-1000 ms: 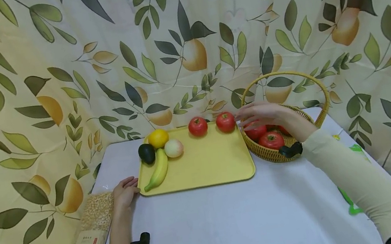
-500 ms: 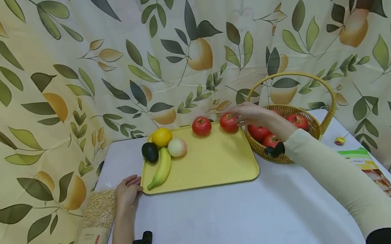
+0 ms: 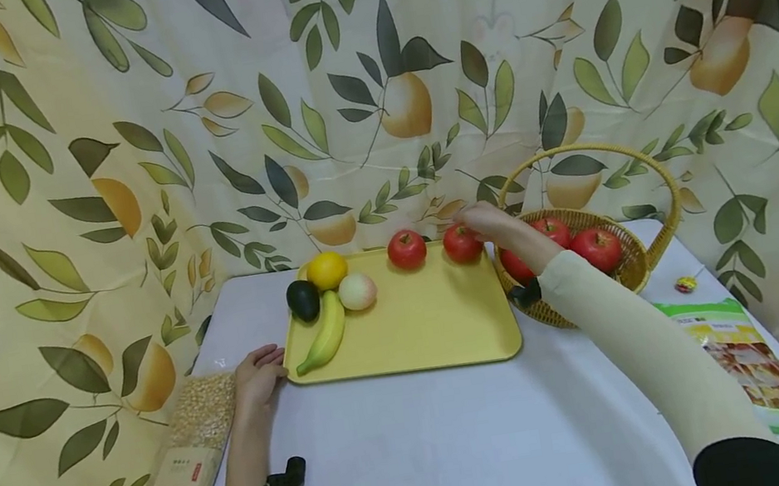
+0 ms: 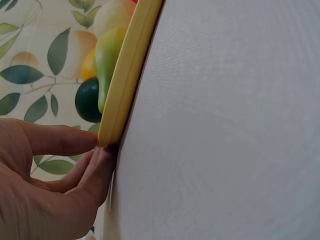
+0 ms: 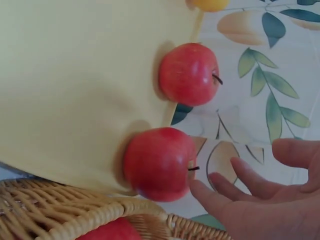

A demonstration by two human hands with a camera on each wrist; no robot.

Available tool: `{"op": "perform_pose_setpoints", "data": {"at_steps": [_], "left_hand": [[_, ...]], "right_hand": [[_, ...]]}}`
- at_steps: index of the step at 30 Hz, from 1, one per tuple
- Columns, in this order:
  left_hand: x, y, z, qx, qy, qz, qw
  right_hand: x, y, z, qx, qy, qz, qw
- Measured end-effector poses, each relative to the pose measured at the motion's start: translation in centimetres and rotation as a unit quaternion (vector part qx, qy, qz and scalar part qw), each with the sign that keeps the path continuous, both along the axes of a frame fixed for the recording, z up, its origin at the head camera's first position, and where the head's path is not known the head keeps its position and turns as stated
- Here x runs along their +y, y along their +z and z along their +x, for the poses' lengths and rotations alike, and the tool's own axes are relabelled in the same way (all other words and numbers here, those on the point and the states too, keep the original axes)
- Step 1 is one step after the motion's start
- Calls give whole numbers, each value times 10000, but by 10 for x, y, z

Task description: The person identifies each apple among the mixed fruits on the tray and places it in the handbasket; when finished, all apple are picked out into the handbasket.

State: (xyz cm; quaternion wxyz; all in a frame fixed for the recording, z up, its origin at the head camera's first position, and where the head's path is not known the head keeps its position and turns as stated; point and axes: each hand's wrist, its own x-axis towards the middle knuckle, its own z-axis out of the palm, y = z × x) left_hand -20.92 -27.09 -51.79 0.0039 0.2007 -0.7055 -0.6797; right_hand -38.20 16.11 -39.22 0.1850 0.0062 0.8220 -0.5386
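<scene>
My left hand (image 3: 257, 376) pinches the near left corner of a yellow tray (image 3: 439, 324); in the left wrist view the thumb lies at the rim (image 4: 112, 120) and the fingers are at its underside. On the tray's far right corner sits a red apple (image 3: 462, 245), stem up. My right hand (image 3: 499, 228) is over and beside it, fingers loosely spread, one fingertip right at the apple in the right wrist view. A second apple (image 3: 407, 250) sits to its left. A lemon (image 3: 327, 271), an avocado (image 3: 303, 300), a banana (image 3: 327, 332) and a pale peach (image 3: 357, 291) cluster at the tray's left.
A wicker basket (image 3: 636, 261) with a tall handle holds several apples (image 3: 598, 249), right against the tray's right side, under my right forearm. A bag of grains (image 3: 192, 440) lies beside my left forearm. At right lie a green-edged food packet (image 3: 756, 369) and a small wrapped candy (image 3: 685, 284).
My right hand has moved left from over the basket to the right-hand apple on the tray. The head view has shifted slightly, showing the packet at right. My left hand stays at the tray corner.
</scene>
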Motion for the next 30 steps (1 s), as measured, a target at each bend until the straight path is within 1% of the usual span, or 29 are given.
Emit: {"op": "perform_pose_setpoints", "data": {"at_steps": [3, 6, 10, 13, 15, 20, 24, 26, 30], "left_hand": [[0, 0, 0, 8, 12, 20, 10000], [0, -2, 0, -3, 41, 69, 10000], [0, -4, 0, -15, 69, 70, 10000], [0, -4, -1, -4, 83, 25, 10000], [0, -4, -2, 7, 86, 23, 10000], [1, -5, -3, 45, 92, -9, 9999], [1, -5, -3, 41, 109, -18, 9999], [1, -5, -3, 13, 129, -33, 9999], [0, -5, -3, -43, 138, -38, 9999]], "right_hand": [[-3, -2, -4, 218, -147, 252, 9993], [-6, -4, -10, 245, -178, 214, 9993], [-9, -7, -18, 252, -133, 735, 9969], [-9, -8, -24, 306, -22, 1311, 9909], [-9, -9, -26, 294, 80, 1344, 9905], [-8, -13, -28, 107, 323, 987, 9945], [-8, -13, -29, -94, 443, 1189, 9919], [-9, -12, -28, -313, 473, 1316, 9897], [-11, -12, -23, -885, 865, 1324, 9834]]}}
